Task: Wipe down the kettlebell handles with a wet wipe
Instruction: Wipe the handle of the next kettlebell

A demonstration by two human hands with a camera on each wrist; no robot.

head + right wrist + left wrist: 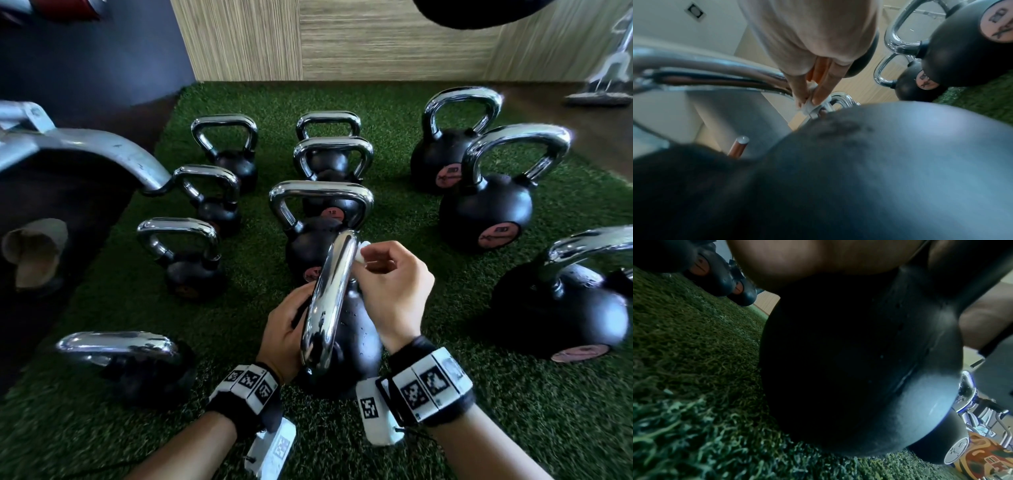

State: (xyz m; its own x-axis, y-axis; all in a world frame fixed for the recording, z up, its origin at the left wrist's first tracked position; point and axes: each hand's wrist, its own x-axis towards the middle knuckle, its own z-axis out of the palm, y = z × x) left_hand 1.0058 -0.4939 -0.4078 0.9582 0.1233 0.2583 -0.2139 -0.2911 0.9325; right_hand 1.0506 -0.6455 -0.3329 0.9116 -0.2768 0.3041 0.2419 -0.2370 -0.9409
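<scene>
A black kettlebell [358, 342] with a chrome handle [330, 294] stands on the turf right in front of me, its handle running away from me. My left hand [291, 322] grips the ball's left side under the handle; its fingertips are hidden behind the chrome. My right hand [368, 262] pinches a small white wet wipe [363, 250] against the far right part of the handle. In the right wrist view the fingers [818, 91] press the wipe [810, 105] where the handle [715, 69] curves down to the ball [890, 162]. The left wrist view shows my palm [818, 261] on the dark ball [849, 361].
Several other chrome-handled black kettlebells stand in rows on the green turf [445, 428], one close at left [120, 346] and one close at right [561, 308]. A grey metal machine arm [85, 144] juts in from the left. A wood-panelled wall [342, 41] closes the back.
</scene>
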